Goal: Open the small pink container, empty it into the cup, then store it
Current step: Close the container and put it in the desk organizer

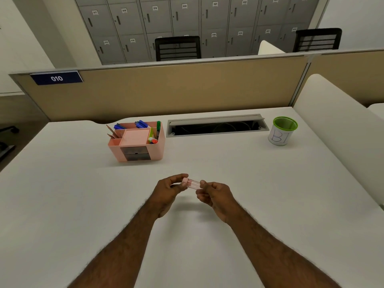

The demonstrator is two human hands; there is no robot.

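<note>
A small pink container (192, 183), a clear tube with a pink cap, is held sideways above the middle of the white desk between both hands. My left hand (169, 191) pinches the pink cap end with thumb and fingers. My right hand (216, 196) grips the clear body at its other end. Whether the cap is loose on the tube I cannot tell. The cup (282, 131), white with a green rim and blue lettering, stands upright at the far right of the desk, well away from both hands.
A pink desk organiser (138, 141) with pens, pencils, a note pad and two small dark drawers stands at the back left of centre. An open cable tray (216, 125) runs along the back edge. A white side panel (336, 129) borders the desk on the right.
</note>
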